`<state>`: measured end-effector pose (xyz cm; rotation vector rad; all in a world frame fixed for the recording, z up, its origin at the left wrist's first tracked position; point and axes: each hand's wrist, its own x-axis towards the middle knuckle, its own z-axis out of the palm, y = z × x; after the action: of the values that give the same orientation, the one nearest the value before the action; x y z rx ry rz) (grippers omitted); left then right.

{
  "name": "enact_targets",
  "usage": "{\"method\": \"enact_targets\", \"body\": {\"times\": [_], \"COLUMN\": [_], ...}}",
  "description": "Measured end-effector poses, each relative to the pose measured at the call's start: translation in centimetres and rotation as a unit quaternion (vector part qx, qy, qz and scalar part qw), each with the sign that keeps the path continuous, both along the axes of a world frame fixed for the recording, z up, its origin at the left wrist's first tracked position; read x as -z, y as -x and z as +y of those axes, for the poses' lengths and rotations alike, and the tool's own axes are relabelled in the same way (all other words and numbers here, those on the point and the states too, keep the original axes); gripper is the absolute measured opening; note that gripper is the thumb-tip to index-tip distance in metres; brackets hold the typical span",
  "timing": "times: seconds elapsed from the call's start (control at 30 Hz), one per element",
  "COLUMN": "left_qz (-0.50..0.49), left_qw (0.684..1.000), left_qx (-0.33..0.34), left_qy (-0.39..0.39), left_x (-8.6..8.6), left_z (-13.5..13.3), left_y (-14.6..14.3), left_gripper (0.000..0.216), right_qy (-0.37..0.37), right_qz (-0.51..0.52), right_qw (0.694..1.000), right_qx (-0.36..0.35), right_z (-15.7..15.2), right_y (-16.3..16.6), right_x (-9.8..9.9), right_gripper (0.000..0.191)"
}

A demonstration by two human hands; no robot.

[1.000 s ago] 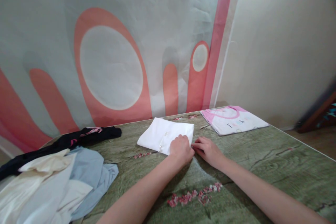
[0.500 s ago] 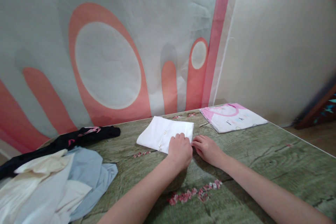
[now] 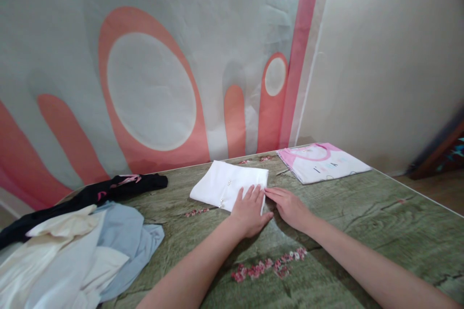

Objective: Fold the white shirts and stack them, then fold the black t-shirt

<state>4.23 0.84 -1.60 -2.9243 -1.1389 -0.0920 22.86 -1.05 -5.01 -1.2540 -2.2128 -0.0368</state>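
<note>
A folded white garment [image 3: 224,184] with small pearl buttons lies on the green patterned table [image 3: 362,222], near the wall. My left hand [image 3: 250,210] lies flat on its near right corner, fingers stretched out. My right hand [image 3: 290,205] rests flat on the table right beside that corner, fingertips at the garment's edge. Neither hand grips anything.
A folded pink and white shirt [image 3: 321,162] lies at the back right. A black garment [image 3: 90,195] and a heap of cream and light blue clothes [image 3: 72,251] fill the left side. The wall with pink shapes stands just behind the table.
My left hand has gone from a closed fist on the white garment's corner to flat, stretched fingers. My right hand has flattened beside it too.
</note>
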Motion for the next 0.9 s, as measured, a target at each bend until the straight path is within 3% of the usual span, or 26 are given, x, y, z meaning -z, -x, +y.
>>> {"method": "enact_targets", "body": {"times": [0.2, 0.33, 0.43, 0.6, 0.77, 0.9], "left_qz": [-0.021, -0.016, -0.007, -0.014, -0.035, -0.048], "left_qw": [0.997, 0.999, 0.996, 0.992, 0.991, 0.991], "left_qx": [0.044, -0.015, -0.082, -0.125, -0.129, -0.123], "left_qy": [0.058, 0.042, 0.015, 0.003, 0.004, -0.008], "left_x": [-2.6, -3.8, -3.4, -1.6, -0.2, 0.0], "left_z": [1.4, 3.4, 4.2, 4.0, 3.8, 3.7], "left_y": [1.5, 5.0, 8.6, 12.8, 13.5, 13.4], "left_gripper": [0.058, 0.048, 0.049, 0.052, 0.055, 0.054], "right_qy": [0.019, 0.019, 0.035, 0.081, 0.117, 0.151], "right_qz": [0.023, 0.034, 0.031, -0.026, -0.079, -0.084], "right_qw": [1.0, 0.999, 0.998, 0.992, 0.978, 0.967], "right_qx": [0.008, 0.026, 0.052, 0.091, 0.154, 0.186], "right_z": [0.0, -0.2, -0.1, 2.0, 5.1, 6.4], "right_y": [-0.1, -0.1, 0.1, 1.3, 4.2, 6.0], "right_x": [-0.2, -0.6, -0.9, -1.6, -1.9, -0.8], "right_gripper": [0.055, 0.047, 0.041, 0.057, 0.071, 0.08]}}
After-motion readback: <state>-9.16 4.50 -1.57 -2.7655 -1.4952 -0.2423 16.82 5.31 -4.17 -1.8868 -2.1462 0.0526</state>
